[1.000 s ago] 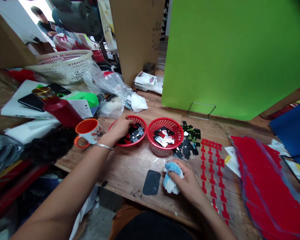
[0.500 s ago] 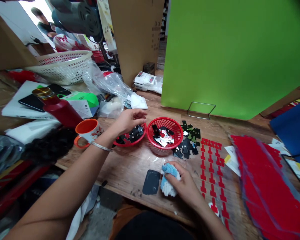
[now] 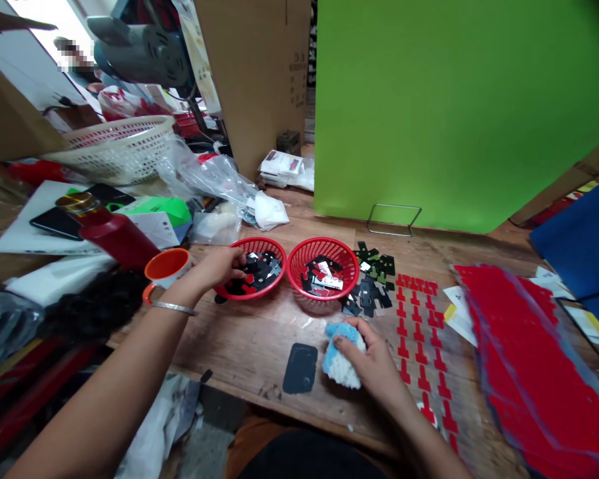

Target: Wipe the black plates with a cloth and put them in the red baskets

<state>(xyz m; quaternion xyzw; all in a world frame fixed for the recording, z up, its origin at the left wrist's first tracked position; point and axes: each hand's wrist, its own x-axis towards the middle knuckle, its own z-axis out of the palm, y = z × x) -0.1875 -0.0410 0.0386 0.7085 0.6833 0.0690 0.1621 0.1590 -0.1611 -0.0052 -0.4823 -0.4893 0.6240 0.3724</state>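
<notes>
My left hand [image 3: 223, 267] reaches over the rim of the left red plastic basket [image 3: 253, 295], its fingers closed at a flat black piece [image 3: 250, 262] among several black and red pieces. A blue and white fluffy cloth [image 3: 343, 362] is bunched in my right hand [image 3: 372, 356], just above the wooden table. Left of the cloth lies a dark grey rounded pad [image 3: 300, 368]. The right red basket [image 3: 304, 283] holds black, white and red pieces. Loose black pieces [image 3: 371, 293] are piled beside it.
Rows of red T-shaped pieces [image 3: 420, 352] lie on the table [image 3: 239, 346] at right, beside large red sheets [image 3: 524, 359]. An orange-lined mug [image 3: 167, 266] and a red bottle [image 3: 117, 233] stand near my left arm. A green board [image 3: 454, 120] rises behind.
My left hand has moved left and down from above the gap between the baskets into the left basket. My right hand keeps the cloth, shifted slightly. The view has tilted a little.
</notes>
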